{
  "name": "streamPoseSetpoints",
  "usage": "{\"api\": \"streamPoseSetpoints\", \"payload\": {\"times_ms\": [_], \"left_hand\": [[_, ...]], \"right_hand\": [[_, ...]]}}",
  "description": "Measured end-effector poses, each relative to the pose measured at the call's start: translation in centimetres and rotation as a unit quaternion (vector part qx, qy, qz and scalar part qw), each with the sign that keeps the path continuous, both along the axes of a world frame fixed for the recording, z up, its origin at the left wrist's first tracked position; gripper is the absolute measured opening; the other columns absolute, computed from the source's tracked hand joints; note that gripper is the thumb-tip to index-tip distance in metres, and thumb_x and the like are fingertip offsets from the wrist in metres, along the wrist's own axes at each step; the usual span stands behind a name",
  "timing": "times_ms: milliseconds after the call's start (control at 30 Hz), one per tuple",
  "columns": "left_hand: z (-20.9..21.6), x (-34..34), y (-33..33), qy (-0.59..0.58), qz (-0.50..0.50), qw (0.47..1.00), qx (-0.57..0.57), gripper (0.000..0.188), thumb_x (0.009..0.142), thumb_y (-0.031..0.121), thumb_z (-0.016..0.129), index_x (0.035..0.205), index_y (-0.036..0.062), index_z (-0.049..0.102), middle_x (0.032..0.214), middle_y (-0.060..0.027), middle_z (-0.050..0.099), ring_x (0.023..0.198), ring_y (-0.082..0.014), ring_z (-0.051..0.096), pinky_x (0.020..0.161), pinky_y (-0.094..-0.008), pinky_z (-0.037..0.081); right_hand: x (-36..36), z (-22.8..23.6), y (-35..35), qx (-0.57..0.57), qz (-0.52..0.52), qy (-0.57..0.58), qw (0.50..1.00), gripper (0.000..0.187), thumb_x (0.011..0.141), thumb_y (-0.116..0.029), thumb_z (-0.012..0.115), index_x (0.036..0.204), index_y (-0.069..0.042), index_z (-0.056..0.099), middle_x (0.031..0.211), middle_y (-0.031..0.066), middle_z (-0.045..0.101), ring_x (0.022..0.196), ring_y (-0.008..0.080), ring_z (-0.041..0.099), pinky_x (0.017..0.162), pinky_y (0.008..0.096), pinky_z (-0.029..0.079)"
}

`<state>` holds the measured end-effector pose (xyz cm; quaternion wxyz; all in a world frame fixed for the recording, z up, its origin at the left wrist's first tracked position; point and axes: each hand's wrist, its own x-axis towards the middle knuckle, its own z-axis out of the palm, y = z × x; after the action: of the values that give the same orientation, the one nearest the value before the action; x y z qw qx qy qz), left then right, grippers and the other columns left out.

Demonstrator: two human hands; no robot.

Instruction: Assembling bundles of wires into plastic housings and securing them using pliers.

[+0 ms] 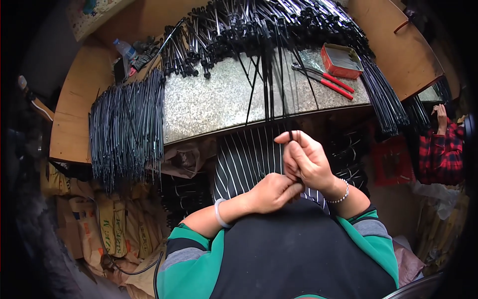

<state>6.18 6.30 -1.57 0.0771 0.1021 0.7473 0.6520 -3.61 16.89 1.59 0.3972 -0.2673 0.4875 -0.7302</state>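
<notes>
My right hand (pixel 309 158) is closed in a pinch on a thin black strand (pixel 291 135) in front of the table's near edge. Just below it, my left hand (pixel 276 193) is curled closed with its fingertips against the right hand; what it holds, if anything, is hidden. Several long black strands (pixel 269 94) reach from the far pile across the tabletop toward my hands, some blurred. That pile (pixel 234 30) is made of slim shiny rods with black knobbed ends. Beneath my hands is a black-and-white striped cloth (pixel 244 154) over my lap.
Red-handled pliers (pixel 328 82) and a small red open box (pixel 342 60) rest on the speckled tabletop (pixel 199 107). Thin black strands overhang the edge at left (pixel 127 127) and right (pixel 383 97). A water bottle (pixel 124 49) stands far left. Another person's hand (pixel 440 117) shows at right.
</notes>
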Motion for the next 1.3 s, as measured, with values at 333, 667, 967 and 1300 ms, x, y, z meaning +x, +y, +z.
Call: {"api": "streamPoseSetpoints", "payload": {"times_ms": [333,667,967,1300], "left_hand": [[10.3,-9.7,-11.1,0.383,0.423,0.795,-0.204,0.083,0.066,0.013,0.077,0.132,-0.0006,0.029,0.116,-0.0167,0.047,0.102,-0.0251,0.052,0.087,-0.0346,0.044],[11.4,-10.2,-12.0,0.332,0.404,0.851,-0.046,0.042,0.068,0.007,0.077,0.103,-0.002,0.056,0.086,-0.0073,0.064,0.077,-0.0119,0.063,0.074,-0.0242,0.052],[12.0,-9.8,-11.9,0.335,0.415,0.839,-0.105,0.043,0.066,0.007,0.078,0.101,0.0005,0.056,0.079,-0.004,0.06,0.072,-0.0128,0.06,0.075,-0.0254,0.053],[11.8,-10.2,-12.7,0.32,0.367,0.872,-0.039,0.039,0.069,0.005,0.076,0.098,0.0039,0.05,0.083,-0.0015,0.057,0.071,-0.0044,0.053,0.065,-0.0178,0.045]], "right_hand": [[-0.3,2.4,2.3,-0.023,0.049,0.093,0.994,0.033,0.097,-0.018,0.037,0.117,0.007,0.043,0.052,-0.0031,0.039,0.041,0.0019,0.03,0.04,0.0162,0.025],[-0.2,2.1,1.9,-0.026,0.043,0.064,0.997,0.038,0.096,-0.015,0.038,0.129,0.002,0.035,0.054,0.0004,0.045,0.041,0.0021,0.031,0.04,0.0157,0.026],[-0.4,2.0,1.7,-0.025,0.028,0.027,0.999,0.034,0.096,-0.012,0.038,0.129,-0.003,0.037,0.059,-0.0002,0.048,0.046,0.0009,0.032,0.043,0.0151,0.027],[-0.6,2.0,1.5,-0.033,0.033,0.033,0.998,0.035,0.096,-0.011,0.039,0.129,-0.003,0.037,0.06,-0.0004,0.048,0.046,0.0008,0.032,0.043,0.015,0.027]]}}
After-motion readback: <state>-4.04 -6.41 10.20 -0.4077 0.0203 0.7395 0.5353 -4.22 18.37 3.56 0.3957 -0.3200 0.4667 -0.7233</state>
